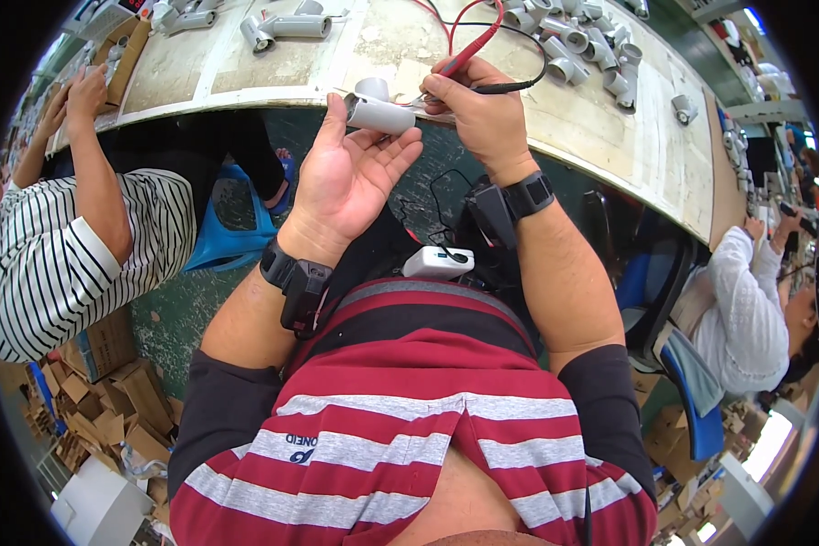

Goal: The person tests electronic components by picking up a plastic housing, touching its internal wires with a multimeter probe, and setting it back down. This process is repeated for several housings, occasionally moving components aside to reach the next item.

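Observation:
A grey T-shaped plastic housing (382, 115) rests between the thumb and fingers of my left hand (348, 182), just in front of the table edge. Its tube lies roughly level, with a short stub on the far side. My right hand (488, 123) is closed around a red test probe (473, 51) and a black test probe (508, 88), held together like chopsticks. Their tips point left to the right end of the housing, where thin wires (416, 102) show. Whether the tips touch the wires is too small to tell.
The worktable (373, 45) bears a pile of grey housings (578, 41) at the far right and more housings (287, 27) at the far left. A white power bank (438, 262) with a cable lies at my waist. Co-workers sit at both sides, one near a blue stool (232, 223).

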`<control>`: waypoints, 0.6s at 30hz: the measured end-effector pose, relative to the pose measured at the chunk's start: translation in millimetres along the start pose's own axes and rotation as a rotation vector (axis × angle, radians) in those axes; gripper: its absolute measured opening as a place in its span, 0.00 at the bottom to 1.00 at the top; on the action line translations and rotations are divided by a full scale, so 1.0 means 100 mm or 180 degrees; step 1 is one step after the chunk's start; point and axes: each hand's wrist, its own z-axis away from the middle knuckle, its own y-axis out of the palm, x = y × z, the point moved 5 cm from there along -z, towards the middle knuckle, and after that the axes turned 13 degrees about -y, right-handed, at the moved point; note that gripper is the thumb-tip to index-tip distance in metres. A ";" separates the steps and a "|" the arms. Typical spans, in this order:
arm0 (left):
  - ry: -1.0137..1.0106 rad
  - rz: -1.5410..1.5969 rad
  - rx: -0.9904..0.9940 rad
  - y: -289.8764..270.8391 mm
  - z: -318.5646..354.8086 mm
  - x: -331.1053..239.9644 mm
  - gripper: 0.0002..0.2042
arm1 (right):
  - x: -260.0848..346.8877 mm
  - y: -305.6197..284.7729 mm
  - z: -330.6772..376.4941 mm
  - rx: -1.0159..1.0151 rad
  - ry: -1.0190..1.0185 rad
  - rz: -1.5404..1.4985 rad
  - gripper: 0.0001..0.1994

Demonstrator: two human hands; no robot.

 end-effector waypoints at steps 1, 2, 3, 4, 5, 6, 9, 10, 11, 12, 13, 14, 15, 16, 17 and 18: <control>0.0002 0.0002 0.0002 0.00 0.00 0.00 0.42 | 0.00 0.01 0.00 0.0018 0.0000 0.0034 0.09; 0.0003 0.0000 0.0004 -0.01 0.00 0.00 0.42 | 0.00 0.01 0.00 0.0036 -0.0001 0.0068 0.09; 0.0000 -0.0011 0.0001 -0.01 0.00 0.00 0.42 | 0.00 0.02 0.00 0.0036 -0.0004 0.0068 0.09; -0.0003 -0.0022 -0.0003 -0.01 0.00 0.00 0.42 | 0.00 0.02 0.00 0.0019 0.0011 0.0093 0.09; -0.0005 -0.0034 -0.0006 -0.02 0.00 0.01 0.42 | 0.00 0.02 0.00 0.0002 0.0026 0.0118 0.09; -0.0003 -0.0036 -0.0004 -0.02 0.00 0.01 0.42 | 0.01 0.02 0.00 -0.0014 0.0041 0.0143 0.09; 0.0010 -0.0084 0.0021 -0.01 0.01 0.02 0.42 | 0.00 0.02 0.00 -0.0008 0.0023 0.0107 0.09; 0.0011 -0.0085 0.0022 -0.01 0.01 0.02 0.42 | 0.00 0.02 0.00 -0.0006 0.0016 0.0089 0.09; -0.0007 -0.0068 0.0038 -0.02 0.01 0.02 0.42 | -0.01 0.02 0.00 -0.0006 0.0014 0.0089 0.09; -0.0026 -0.0049 0.0054 -0.02 0.01 0.02 0.41 | -0.02 0.02 0.00 0.0026 0.0003 0.0161 0.09; -0.0044 -0.0031 0.0070 -0.02 0.01 0.02 0.41 | -0.03 0.03 0.00 0.0059 -0.0007 0.0233 0.08; -0.0043 -0.0032 0.0072 -0.02 0.01 0.02 0.41 | -0.04 0.03 -0.01 0.0091 -0.0017 0.0304 0.08; -0.0053 -0.0028 0.0064 -0.01 0.01 0.02 0.41 | -0.05 0.03 0.00 0.0092 -0.0020 0.0305 0.08; -0.0063 -0.0024 0.0055 -0.01 0.01 0.03 0.41 | -0.06 0.02 0.00 0.0098 -0.0048 0.0343 0.08; -0.0071 -0.0018 0.0048 -0.01 0.01 0.03 0.41 | -0.06 0.03 0.00 0.0106 -0.0077 0.0383 0.08; -0.0069 -0.0017 0.0052 0.00 0.01 0.03 0.41 | -0.05 0.03 0.00 0.0114 -0.0106 0.0423 0.08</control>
